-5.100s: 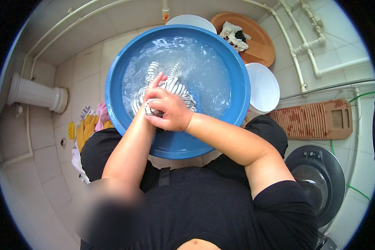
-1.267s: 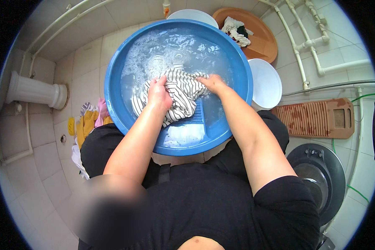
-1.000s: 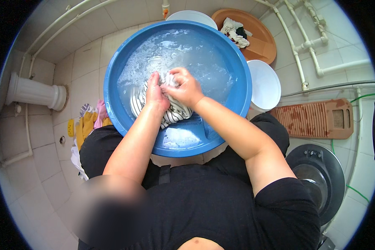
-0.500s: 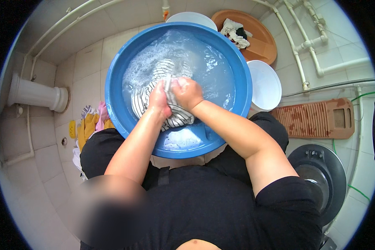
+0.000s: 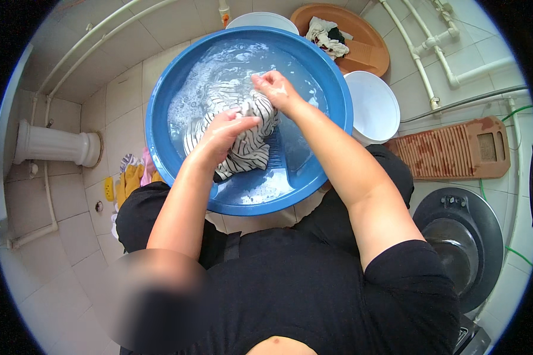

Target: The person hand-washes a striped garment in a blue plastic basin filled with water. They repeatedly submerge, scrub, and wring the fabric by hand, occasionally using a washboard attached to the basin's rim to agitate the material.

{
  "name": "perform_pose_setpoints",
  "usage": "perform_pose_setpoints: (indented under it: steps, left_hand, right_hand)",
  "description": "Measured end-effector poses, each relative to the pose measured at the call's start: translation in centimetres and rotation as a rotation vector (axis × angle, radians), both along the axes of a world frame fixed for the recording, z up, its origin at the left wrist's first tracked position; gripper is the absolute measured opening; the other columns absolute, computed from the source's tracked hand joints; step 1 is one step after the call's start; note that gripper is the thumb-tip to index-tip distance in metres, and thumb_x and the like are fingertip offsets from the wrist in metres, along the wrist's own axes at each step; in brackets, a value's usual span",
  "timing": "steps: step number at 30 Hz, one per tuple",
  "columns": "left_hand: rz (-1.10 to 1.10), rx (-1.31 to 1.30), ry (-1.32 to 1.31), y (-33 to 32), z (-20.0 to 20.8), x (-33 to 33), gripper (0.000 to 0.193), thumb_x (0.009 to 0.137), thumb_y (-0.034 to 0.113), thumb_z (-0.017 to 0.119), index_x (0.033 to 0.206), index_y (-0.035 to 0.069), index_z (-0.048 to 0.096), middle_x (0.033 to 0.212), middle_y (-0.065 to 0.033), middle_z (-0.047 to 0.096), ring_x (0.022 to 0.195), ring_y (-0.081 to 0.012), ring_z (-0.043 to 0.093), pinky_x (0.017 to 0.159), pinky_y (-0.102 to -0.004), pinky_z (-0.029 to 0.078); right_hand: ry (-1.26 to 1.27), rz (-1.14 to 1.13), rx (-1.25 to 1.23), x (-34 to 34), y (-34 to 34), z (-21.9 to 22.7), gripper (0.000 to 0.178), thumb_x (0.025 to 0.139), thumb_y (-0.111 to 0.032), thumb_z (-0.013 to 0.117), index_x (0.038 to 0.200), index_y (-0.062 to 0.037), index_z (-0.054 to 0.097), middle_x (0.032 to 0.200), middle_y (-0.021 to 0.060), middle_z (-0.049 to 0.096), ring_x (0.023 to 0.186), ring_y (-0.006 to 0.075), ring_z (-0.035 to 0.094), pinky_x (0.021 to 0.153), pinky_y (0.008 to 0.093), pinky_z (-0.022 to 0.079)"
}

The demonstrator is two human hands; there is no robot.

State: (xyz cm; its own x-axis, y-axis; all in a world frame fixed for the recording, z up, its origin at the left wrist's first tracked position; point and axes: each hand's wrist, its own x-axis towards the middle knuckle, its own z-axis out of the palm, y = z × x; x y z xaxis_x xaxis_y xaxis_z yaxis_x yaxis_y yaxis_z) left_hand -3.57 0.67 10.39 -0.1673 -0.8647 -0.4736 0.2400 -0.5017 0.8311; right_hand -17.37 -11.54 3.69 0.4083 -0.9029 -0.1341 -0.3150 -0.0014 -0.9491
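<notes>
Lying bunched in the blue basin (image 5: 338,118) in front of you, the striped cloth (image 5: 250,151) is white with thin dark stripes. Its folds send those stripes in different directions: they bend into curves across the near part and run closer together in the crumpled part by your hands. It looks soaked, sagging in a loose heap rather than lying flat. The far end goes down into the cloudy water (image 5: 296,68), where the stripes turn pale and blurred, with foam (image 5: 189,89) near it on the left. The near end rests above the water at the basin's near side, partly over a ridged blue washing surface (image 5: 276,151), and a small dark patch shows at its lower left corner.

Your two hands are apart, both at the cloth. Your left hand (image 5: 225,133) lies against its middle, thumb pointing right across the stripes. Your right hand (image 5: 276,92) is farther out, at the upper right of the bundle, fingers bent inward. You cannot tell from this angle how firmly either one grips the fabric.
</notes>
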Motion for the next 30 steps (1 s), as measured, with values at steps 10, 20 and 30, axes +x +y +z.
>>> perform_pose_setpoints:
  steps: [10,20,30]
  left_hand:
    - [0.380,-0.473,0.347,0.7,7.1,2.8,0.033,0.092,0.026,0.041,0.113,0.002,0.050,0.108,-0.0110,0.058,0.100,-0.0252,0.055,0.088,-0.0395,0.043]
    - [0.528,-0.625,0.182,0.8,12.9,8.2,0.034,0.094,0.026,0.035,0.112,0.002,0.051,0.110,-0.0120,0.057,0.101,-0.0262,0.055,0.088,-0.0396,0.044]
    - [0.613,-0.732,0.239,1.7,16.5,9.8,0.026,0.092,0.021,0.043,0.109,0.003,0.052,0.107,-0.0074,0.059,0.102,-0.0214,0.054,0.089,-0.0364,0.042]
  right_hand:
    - [-0.036,0.708,-0.034,0.5,4.1,-0.4,0.046,0.078,-0.030,0.063,0.117,-0.0075,0.052,0.113,0.0053,0.057,0.105,0.0141,0.049,0.091,0.0293,0.036]
    - [-0.223,0.266,0.113,-0.8,-0.5,4.7,0.029,0.086,-0.026,0.055,0.108,-0.0074,0.059,0.101,0.0020,0.059,0.093,0.0118,0.048,0.087,0.0281,0.036]
    - [-0.538,0.116,-0.221,-3.5,-5.1,18.8,0.029,0.090,-0.023,0.047,0.107,-0.0017,0.056,0.105,0.0080,0.059,0.095,0.0159,0.053,0.085,0.0285,0.041]
